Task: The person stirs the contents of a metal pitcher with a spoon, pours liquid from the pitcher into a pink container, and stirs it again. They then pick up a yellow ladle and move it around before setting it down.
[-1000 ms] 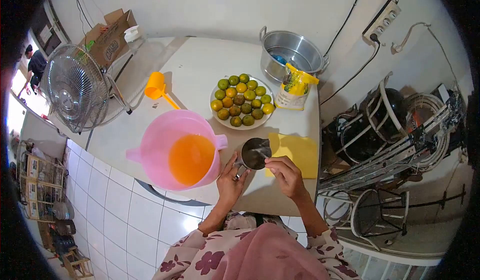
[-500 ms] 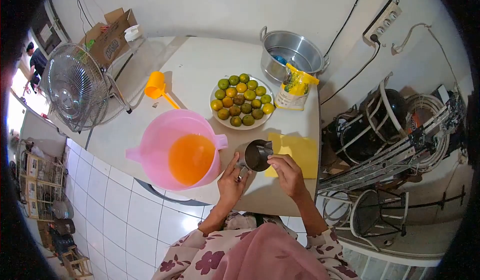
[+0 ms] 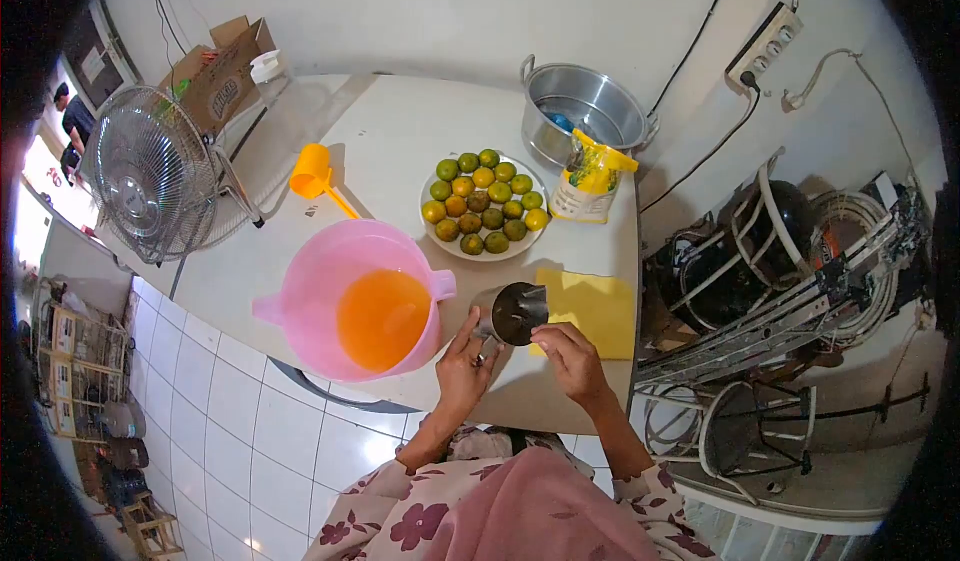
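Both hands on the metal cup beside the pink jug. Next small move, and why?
Probably carry the metal cup left until it is over the pink jug's rim. The left hand and right hand hold it tilted, but it sits above the table beside the jug, not over the orange juice.

On the white table (image 3: 390, 131) before me, a pink pitcher (image 3: 305, 296) holds orange juice (image 3: 382, 318) beside a plate (image 3: 424, 223) of green and orange citrus (image 3: 485, 201). Behind stand a steel pot (image 3: 605, 106) and a yellow packet (image 3: 588, 179); a yellow cloth (image 3: 600, 309) lies to my right, an orange scoop (image 3: 312, 173) and a fan (image 3: 150, 176) to my left.
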The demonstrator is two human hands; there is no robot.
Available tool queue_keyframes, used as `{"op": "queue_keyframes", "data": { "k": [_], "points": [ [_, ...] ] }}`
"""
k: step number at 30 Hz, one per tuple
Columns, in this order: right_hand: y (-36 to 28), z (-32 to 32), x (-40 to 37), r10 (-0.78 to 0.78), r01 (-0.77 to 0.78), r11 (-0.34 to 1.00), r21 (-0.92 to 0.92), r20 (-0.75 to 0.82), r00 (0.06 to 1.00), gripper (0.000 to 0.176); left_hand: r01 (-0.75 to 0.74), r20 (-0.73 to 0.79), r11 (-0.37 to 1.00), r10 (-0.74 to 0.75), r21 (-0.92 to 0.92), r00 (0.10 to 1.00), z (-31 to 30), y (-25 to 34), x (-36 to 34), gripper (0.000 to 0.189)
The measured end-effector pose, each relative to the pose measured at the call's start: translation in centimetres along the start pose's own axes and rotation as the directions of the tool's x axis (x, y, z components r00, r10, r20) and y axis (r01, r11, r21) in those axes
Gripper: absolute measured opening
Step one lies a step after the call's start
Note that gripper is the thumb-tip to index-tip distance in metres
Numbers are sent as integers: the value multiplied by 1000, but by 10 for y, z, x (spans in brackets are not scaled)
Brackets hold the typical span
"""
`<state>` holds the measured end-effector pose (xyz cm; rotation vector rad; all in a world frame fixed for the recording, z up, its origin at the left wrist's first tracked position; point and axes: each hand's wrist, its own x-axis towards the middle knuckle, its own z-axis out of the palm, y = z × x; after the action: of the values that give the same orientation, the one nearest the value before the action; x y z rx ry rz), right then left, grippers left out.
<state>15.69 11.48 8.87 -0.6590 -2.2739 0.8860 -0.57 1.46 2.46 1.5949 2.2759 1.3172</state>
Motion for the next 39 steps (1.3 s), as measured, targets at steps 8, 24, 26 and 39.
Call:
{"op": "queue_keyframes", "data": {
  "k": [8, 24, 26, 39],
  "points": [
    [-8, -2, 6, 8, -9, 1000, -9, -94, 996, 12, 114, 70, 990, -109, -78, 992, -1, 2, -2, 20],
    [-38, -32, 19, 127, -129, 992, 4, 140, 982, 8, 31, -28, 995, -34, -94, 999, 5, -5, -7, 23],
    [-25, -18, 20, 118, -129, 988, 85, 123, 985, 7, 80, 22, 993, -78, -89, 997, 1, -1, -6, 22],
    [-12, -2, 21, 12, -14, 994, 104, 17, 1000, 10, 51, -32, 994, -55, -101, 998, 2, -3, -5, 26]
  ]
}}
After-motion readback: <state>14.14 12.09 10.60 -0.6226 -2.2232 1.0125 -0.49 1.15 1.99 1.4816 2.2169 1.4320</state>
